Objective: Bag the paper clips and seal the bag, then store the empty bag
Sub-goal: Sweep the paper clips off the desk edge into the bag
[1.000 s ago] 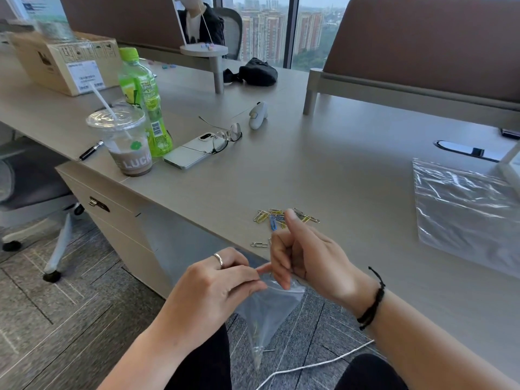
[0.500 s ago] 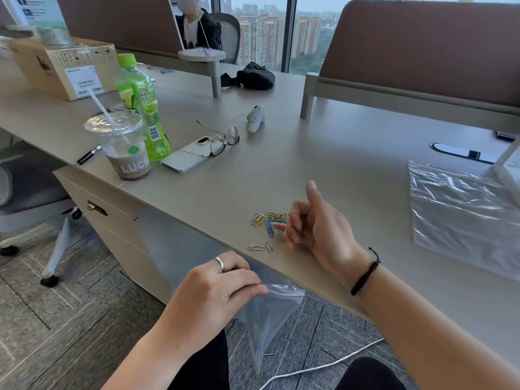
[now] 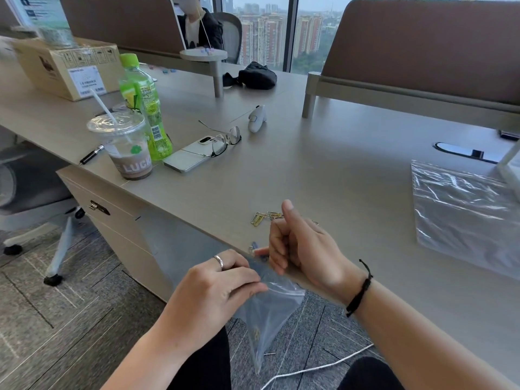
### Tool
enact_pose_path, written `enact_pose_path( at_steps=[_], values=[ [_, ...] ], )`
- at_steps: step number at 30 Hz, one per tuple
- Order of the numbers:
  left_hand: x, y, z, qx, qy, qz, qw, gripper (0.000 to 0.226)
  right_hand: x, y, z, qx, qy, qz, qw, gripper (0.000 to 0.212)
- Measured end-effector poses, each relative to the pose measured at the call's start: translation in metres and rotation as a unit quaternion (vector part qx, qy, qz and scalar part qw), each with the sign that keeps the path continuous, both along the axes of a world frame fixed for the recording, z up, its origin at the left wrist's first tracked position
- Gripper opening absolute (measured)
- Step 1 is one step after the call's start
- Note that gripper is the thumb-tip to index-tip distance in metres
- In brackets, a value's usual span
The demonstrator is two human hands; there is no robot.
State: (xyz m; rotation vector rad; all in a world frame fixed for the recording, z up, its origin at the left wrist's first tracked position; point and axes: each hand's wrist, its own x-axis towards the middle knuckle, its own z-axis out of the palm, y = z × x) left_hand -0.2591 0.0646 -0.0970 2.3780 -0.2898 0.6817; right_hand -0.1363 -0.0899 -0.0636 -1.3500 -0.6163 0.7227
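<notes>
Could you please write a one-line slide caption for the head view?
Left hand holds small clear bag below desk edge while right hand brings paper clips over.

The right hand (image 3: 305,249) covers part of the heap of paper clips (image 3: 263,217) on the desk (image 3: 323,170), so their count cannot be told; whatever its curled fingertips pinch at the desk edge is too small to make out — a bit of blue shows just beside them. The left hand (image 3: 216,288) hides the near rim of the small bag (image 3: 270,313), and the gold specks inside it are blurred. The large bag (image 3: 461,209) runs off the right edge. The box (image 3: 67,68) and its label are smeared — nothing there is readable.
</notes>
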Motion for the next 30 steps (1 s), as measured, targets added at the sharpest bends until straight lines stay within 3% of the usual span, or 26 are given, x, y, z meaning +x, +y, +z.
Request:
enact_pose_path(
  at_steps=[3,7,11,14,17,19,22,30],
  values=[
    [0.001,-0.001,0.000,-0.009,-0.003,-0.003,1.000,0.021,-0.004,-0.006,-0.002,-0.023,-0.039,0.028,0.999,0.068],
    [0.001,-0.001,-0.001,-0.006,-0.001,-0.001,1.000,0.020,-0.007,-0.014,-0.004,-0.004,-0.012,0.047,0.999,0.069],
    [0.000,-0.002,0.000,-0.002,-0.001,-0.001,1.000,0.023,0.006,-0.012,0.003,0.072,0.037,-0.036,0.996,0.063],
    [-0.001,-0.002,0.000,0.002,0.002,-0.001,1.000,0.022,0.028,-0.007,0.011,0.063,-0.037,-0.149,0.986,0.063],
    [-0.001,0.000,0.001,0.004,0.001,0.001,1.000,0.022,0.052,-0.006,0.014,-0.023,-0.161,-0.267,0.950,0.064],
    [-0.001,0.000,0.001,0.004,0.001,0.004,1.000,0.022,0.067,-0.006,0.010,-0.081,-0.182,-0.286,0.937,0.063],
    [-0.001,0.000,0.001,0.003,-0.001,0.006,1.000,0.022,0.081,-0.003,0.003,-0.168,-0.181,-0.215,0.945,0.065],
    [-0.002,-0.001,0.002,0.003,0.001,0.006,1.000,0.020,0.062,0.030,0.008,-0.146,-0.188,-0.016,0.971,0.061]
  ],
)
